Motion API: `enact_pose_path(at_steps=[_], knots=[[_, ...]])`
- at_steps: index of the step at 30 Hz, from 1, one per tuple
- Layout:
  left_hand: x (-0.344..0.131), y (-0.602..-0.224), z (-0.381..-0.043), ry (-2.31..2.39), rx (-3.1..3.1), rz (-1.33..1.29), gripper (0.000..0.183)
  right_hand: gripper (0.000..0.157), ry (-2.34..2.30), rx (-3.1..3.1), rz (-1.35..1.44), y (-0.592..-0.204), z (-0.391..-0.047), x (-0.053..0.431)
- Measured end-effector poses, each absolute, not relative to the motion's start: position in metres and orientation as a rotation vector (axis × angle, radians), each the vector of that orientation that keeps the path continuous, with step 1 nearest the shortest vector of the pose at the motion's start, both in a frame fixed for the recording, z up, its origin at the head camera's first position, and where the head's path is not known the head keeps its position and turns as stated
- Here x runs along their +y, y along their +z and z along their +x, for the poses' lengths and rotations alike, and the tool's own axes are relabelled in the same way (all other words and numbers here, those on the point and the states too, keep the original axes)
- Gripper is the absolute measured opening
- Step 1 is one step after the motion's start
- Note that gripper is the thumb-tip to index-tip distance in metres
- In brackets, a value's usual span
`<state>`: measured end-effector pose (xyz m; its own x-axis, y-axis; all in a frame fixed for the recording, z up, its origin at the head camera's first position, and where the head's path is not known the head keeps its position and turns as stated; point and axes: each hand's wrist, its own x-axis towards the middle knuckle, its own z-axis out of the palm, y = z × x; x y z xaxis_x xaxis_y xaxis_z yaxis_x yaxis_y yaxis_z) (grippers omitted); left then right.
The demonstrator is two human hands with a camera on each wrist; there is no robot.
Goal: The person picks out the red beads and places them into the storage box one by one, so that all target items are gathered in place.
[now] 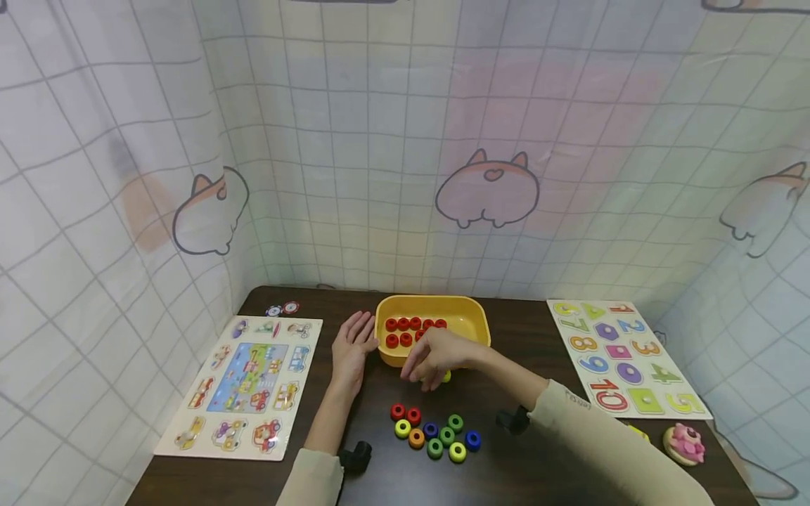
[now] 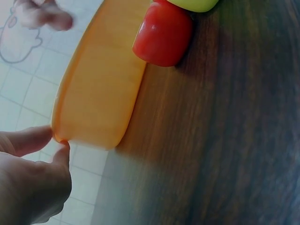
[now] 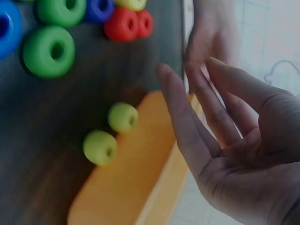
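Note:
My left hand (image 1: 350,351) lies at the left end of a yellow tray (image 1: 467,325), fingers extended and thumb side touching its rim. Red ring beads (image 1: 391,340) stand in rows inside the tray. Over the tray's front edge hovers my right hand (image 1: 439,353), fingers loosely bent; the right wrist view shows nothing between thumb and fingers. Below it, two yellow-green beads (image 3: 100,148) sit against the tray's outer wall. A red bead (image 2: 164,35) stands beside that wall in the left wrist view, hidden by the right hand in the head view.
Loose red, yellow, orange, blue and green beads (image 1: 434,448) lie nearer me on the dark table (image 1: 380,485). A vehicle puzzle board (image 1: 297,393) is at the left, a number puzzle board (image 1: 588,362) at the right. Poker chips (image 1: 291,307) and a pink-topped toy (image 1: 685,444) lie farther out.

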<state>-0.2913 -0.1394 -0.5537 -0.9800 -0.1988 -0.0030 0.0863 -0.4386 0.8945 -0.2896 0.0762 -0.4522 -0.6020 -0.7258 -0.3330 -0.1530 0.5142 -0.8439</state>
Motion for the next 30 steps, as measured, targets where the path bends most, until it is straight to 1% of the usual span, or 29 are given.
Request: enact_pose_path(at_steps=[6, 13, 22, 30], knots=[[-0.14, -0.555, -0.29, -2.53, -1.572, 0.176, 0.069, 0.012, -1.005, 2.057, -0.691, -0.477, -0.271, 0.07], [-0.139, -0.555, -0.292, -2.513, -1.591, 0.179, 0.068, 0.01, -0.976, 2.081, -0.7, -0.499, -0.263, 0.068], [-0.139, -0.553, -0.291, -2.529, -1.57, 0.137, 0.068, 0.011, -0.992, 2.061, -0.67, -0.509, -0.262, 0.068], [-0.141, -0.549, -0.29, -2.566, -1.561, 0.166, 0.069, 0.012, -1.043, 2.01, -0.647, -0.506, -0.263, 0.069]])
